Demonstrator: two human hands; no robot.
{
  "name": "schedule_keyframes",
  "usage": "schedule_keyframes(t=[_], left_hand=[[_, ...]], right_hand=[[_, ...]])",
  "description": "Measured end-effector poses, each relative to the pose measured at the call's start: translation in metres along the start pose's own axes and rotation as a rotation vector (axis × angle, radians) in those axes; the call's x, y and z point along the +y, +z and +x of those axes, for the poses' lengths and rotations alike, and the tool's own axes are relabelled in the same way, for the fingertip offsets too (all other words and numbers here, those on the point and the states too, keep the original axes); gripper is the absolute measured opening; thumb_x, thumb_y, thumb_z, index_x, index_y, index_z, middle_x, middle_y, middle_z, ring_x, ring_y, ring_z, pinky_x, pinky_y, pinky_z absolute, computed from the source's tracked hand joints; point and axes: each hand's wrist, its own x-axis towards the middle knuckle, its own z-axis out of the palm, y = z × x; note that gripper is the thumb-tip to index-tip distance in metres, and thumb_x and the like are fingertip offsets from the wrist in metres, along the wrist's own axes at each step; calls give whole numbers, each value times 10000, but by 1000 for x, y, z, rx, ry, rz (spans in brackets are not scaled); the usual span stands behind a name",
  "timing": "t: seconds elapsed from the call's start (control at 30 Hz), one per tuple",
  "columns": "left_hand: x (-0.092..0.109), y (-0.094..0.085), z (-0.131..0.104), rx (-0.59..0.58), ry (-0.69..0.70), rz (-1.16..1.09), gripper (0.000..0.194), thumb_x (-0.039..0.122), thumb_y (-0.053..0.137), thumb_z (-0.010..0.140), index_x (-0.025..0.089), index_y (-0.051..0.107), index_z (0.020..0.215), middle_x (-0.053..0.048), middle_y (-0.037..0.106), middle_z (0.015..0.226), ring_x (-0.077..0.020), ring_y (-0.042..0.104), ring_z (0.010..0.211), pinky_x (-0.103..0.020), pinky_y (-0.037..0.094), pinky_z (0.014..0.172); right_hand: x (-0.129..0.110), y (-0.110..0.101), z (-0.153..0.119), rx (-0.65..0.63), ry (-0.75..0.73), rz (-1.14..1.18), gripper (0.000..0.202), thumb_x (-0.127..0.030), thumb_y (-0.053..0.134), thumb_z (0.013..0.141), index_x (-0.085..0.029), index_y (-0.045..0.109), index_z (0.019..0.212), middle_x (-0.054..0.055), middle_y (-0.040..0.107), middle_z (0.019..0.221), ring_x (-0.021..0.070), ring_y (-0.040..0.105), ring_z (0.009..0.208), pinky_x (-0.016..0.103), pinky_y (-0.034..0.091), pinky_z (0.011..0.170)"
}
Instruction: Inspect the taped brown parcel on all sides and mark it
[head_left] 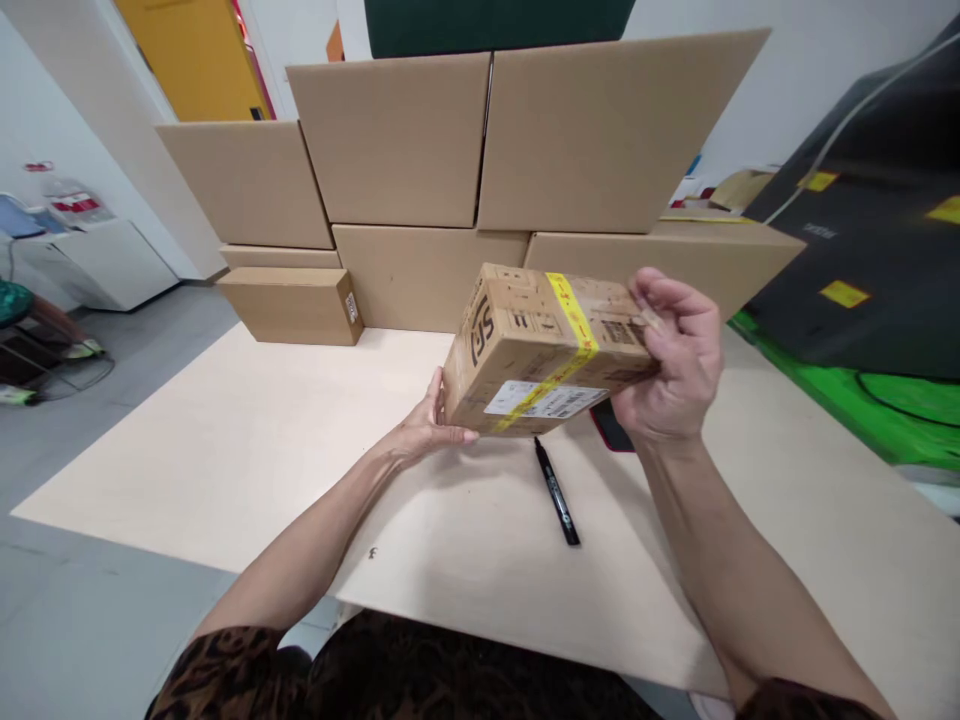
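A brown cardboard box (480, 385) with yellow tape, a white label and dark printing is held tilted above the pale table (300, 430). My left hand (427, 428) supports its lower left end, thumb along the bottom edge and fingers behind. At the upper right end, my right hand (679, 350) grips a corner between thumb and fingers. Below the box a black marker pen (556, 492) lies on the table. Partly hidden behind my right hand and the box is a dark, flat, red-edged object (613, 428), perhaps a phone.
Large cardboard boxes (397, 140) form a wall along the table's far side. In front of them, at left, stands a smaller closed carton (300, 310). A black covered object (862, 220) rises at right over a green surface (862, 400). Part of a person's leg (64, 325) shows at far left.
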Motion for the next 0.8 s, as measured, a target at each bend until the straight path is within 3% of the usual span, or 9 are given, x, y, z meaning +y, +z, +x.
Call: schedule_keyframes(t=[0.1,0.2,0.33,0.43,0.53,0.63,0.7,0.8], left_hand=[[1,-4,0,-68,-88,-106,1205,627,971,705,338,362,1704,-192,442,1738,-475,520,1522,-613,549,1145],[3,-7,1,-72,-126,-292,888,873,660,865,282,587,1525,-179,621,1570,-443,644,1373,-631,580,1061],[5,-7,4,-16,-202,-509,654,749,491,1032,243,667,1408,-134,790,1289,-371,763,1148,-640,570,1063],[4,-4,4,68,-207,-630,544,614,485,1083,190,712,1337,-108,837,1055,-335,800,1035,-589,573,1080],[3,-3,4,142,-152,-676,595,675,555,1034,180,730,1316,-121,848,1082,-356,791,1132,-569,571,1105],[4,-6,5,171,-130,-666,615,685,643,973,175,737,1304,-136,840,1186,-385,745,1268,-571,560,1135],[6,-9,7,226,-56,-662,551,603,718,930,175,743,1277,-120,841,1170,-373,738,1282,-544,562,1143],[8,-11,13,390,187,-660,475,523,786,869,202,751,1217,-72,840,1118,-315,746,1245,-461,573,1130]], right_hand=[[-11,4,0,-96,-69,7,422,-379,855,739,-335,766,1150,19,753,1358,347,593,1489,638,318,1358],[-22,10,-3,-196,-95,-2,463,-396,873,737,-354,766,1186,48,743,1390,391,565,1517,670,335,1341],[-27,17,-12,-290,-123,24,514,-388,904,688,-344,768,1181,52,746,1363,406,604,1472,709,400,1291],[-26,23,-23,-290,-92,-15,457,-415,862,763,-352,762,1204,50,738,1366,373,615,1458,680,413,1291],[-22,30,-36,-240,-80,-100,328,-459,755,898,-340,768,1204,52,746,1337,320,640,1415,620,404,1309],[-16,34,-44,-195,-23,-191,323,-505,706,956,-341,752,1230,44,731,1358,283,627,1418,567,377,1325],[-9,35,-48,-153,68,-228,401,-545,745,933,-351,709,1282,31,692,1417,271,591,1455,556,342,1338],[4,35,-52,-40,300,-192,646,-628,874,786,-353,629,1317,21,662,1398,283,585,1442,567,369,1312]])
